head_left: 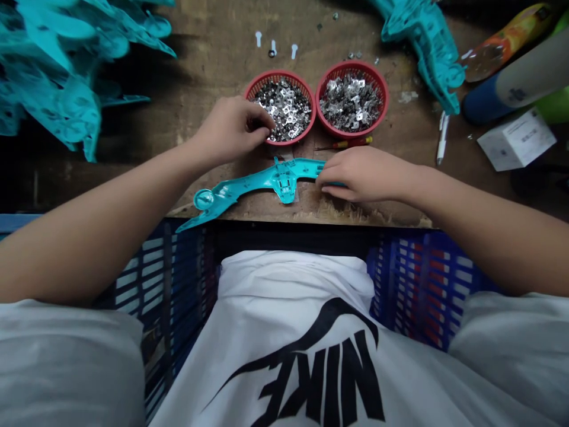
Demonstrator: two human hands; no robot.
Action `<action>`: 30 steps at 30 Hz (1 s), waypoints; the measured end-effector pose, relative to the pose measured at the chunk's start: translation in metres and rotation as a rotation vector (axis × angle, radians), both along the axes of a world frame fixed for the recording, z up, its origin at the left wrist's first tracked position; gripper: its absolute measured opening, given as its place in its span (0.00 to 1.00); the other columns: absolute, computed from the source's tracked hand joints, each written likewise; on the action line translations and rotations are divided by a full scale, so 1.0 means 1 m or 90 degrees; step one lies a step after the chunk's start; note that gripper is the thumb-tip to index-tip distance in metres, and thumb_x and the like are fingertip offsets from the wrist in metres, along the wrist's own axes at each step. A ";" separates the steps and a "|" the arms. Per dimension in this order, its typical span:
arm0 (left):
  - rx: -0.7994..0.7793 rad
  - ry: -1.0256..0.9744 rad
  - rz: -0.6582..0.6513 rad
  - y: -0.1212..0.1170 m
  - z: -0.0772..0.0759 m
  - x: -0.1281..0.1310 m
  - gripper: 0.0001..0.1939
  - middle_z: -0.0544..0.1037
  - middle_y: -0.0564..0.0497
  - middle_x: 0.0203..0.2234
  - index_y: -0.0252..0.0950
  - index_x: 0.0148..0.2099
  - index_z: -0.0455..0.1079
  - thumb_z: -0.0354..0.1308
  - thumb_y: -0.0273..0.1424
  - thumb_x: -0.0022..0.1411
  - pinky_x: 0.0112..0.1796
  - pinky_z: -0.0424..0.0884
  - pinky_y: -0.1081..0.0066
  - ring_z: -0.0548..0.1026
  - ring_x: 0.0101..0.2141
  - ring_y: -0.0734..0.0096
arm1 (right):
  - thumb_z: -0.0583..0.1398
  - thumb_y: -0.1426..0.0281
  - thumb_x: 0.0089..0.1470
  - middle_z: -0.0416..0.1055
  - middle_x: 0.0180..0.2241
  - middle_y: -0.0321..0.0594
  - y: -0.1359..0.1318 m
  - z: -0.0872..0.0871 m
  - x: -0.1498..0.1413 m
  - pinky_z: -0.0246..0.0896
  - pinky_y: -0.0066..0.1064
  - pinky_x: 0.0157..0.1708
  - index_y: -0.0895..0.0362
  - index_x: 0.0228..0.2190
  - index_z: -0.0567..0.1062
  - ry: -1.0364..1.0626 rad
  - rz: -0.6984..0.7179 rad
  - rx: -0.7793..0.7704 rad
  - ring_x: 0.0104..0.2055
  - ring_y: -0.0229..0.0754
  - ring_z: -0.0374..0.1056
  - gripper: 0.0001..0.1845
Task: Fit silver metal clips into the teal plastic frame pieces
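One turquoise plastic part (262, 179) lies along the front edge of the wooden table (204, 65); its right end is under the right hand (355, 174), whose fingers close on it, and its long body stretches left, away from this grip. The left hand (237, 130) is smaller in reach: its bent fingertips touch the rim side of the left red basket (315, 112), near the metal clips (287, 110). I cannot tell if they pinch a clip. Smallest, a screwdriver (349, 143) lies just beyond the right hand.
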State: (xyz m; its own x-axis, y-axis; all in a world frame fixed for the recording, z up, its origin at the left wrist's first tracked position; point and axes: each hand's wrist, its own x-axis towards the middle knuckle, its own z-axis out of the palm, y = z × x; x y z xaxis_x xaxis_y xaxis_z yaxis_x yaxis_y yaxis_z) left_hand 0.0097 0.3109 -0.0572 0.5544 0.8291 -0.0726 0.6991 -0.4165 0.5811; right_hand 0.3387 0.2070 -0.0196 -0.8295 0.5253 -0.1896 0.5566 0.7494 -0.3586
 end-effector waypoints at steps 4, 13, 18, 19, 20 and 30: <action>0.020 -0.112 -0.045 0.020 -0.030 -0.006 0.17 0.93 0.53 0.43 0.43 0.50 0.87 0.75 0.50 0.74 0.56 0.85 0.51 0.74 0.38 0.66 | 0.63 0.70 0.79 0.90 0.45 0.46 0.000 -0.002 -0.001 0.62 0.40 0.41 0.53 0.47 0.90 0.009 -0.004 -0.005 0.45 0.53 0.80 0.14; -0.031 -0.355 0.018 0.012 -0.016 0.001 0.23 0.92 0.57 0.41 0.46 0.48 0.88 0.85 0.57 0.68 0.56 0.86 0.49 0.79 0.43 0.64 | 0.61 0.67 0.79 0.90 0.46 0.49 0.000 -0.006 0.005 0.65 0.42 0.46 0.54 0.53 0.92 0.057 -0.107 0.028 0.47 0.55 0.82 0.18; -0.159 -0.478 0.036 -0.016 -0.007 0.017 0.28 0.94 0.53 0.45 0.48 0.52 0.87 0.88 0.60 0.64 0.59 0.90 0.41 0.85 0.45 0.59 | 0.59 0.62 0.81 0.91 0.55 0.52 -0.005 0.006 -0.005 0.75 0.52 0.57 0.51 0.64 0.90 0.146 -0.247 0.000 0.55 0.62 0.84 0.23; -0.179 -0.494 0.032 -0.023 -0.004 0.021 0.29 0.94 0.52 0.45 0.48 0.52 0.86 0.89 0.61 0.63 0.57 0.91 0.40 0.87 0.45 0.58 | 0.59 0.61 0.82 0.91 0.58 0.53 -0.007 0.011 -0.008 0.76 0.53 0.58 0.50 0.67 0.89 0.163 -0.280 0.002 0.56 0.63 0.85 0.24; -0.196 -0.505 0.026 -0.031 -0.001 0.024 0.30 0.94 0.51 0.44 0.49 0.51 0.86 0.89 0.61 0.62 0.55 0.93 0.40 0.88 0.44 0.57 | 0.60 0.60 0.83 0.90 0.60 0.53 -0.010 0.015 -0.012 0.77 0.54 0.60 0.48 0.70 0.88 0.177 -0.308 0.006 0.58 0.64 0.85 0.25; -0.274 -0.435 0.016 -0.100 0.028 0.031 0.23 0.93 0.48 0.42 0.44 0.66 0.76 0.78 0.45 0.79 0.50 0.97 0.46 0.96 0.45 0.49 | 0.56 0.55 0.87 0.89 0.57 0.49 -0.038 0.030 -0.035 0.78 0.54 0.64 0.43 0.66 0.89 0.158 -0.334 -0.025 0.61 0.62 0.83 0.24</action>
State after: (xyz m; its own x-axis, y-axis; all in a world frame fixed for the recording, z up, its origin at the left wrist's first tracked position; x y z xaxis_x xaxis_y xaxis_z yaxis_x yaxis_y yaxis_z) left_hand 0.0404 0.2106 -0.0289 0.5731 0.8186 -0.0395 0.1375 -0.0485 0.9893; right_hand 0.3036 0.1694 0.0105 -0.4819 0.8747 -0.0510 0.7461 0.3792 -0.5473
